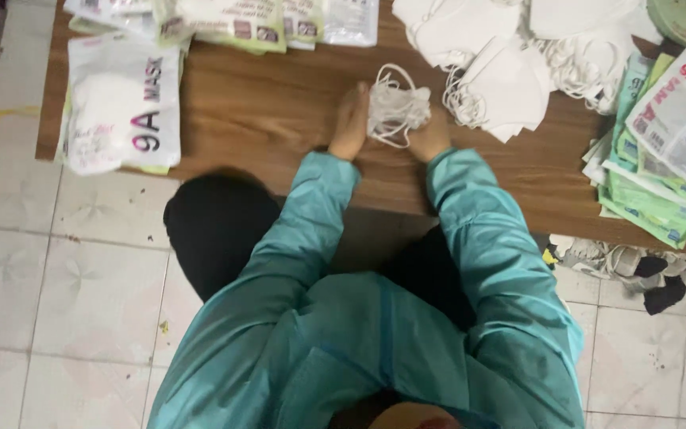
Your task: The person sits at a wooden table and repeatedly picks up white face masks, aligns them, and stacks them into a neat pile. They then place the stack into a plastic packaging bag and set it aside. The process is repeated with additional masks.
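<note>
Teal sleeves fill the near view and run up to both hands on the wooden table. Well to the left of the fingers lies a filled white mask packet. Next, the left hand stands on edge, fingers straight and pressed together, flat against the left side of a small stack of white masks. That stack sits between the two palms, its ear loops spilling over the top. On its right side the right hand cups it, fingers curled. Just beyond those fingers lies a loose heap of white masks, and farther right a pile of flat green-and-white packets.
</note>
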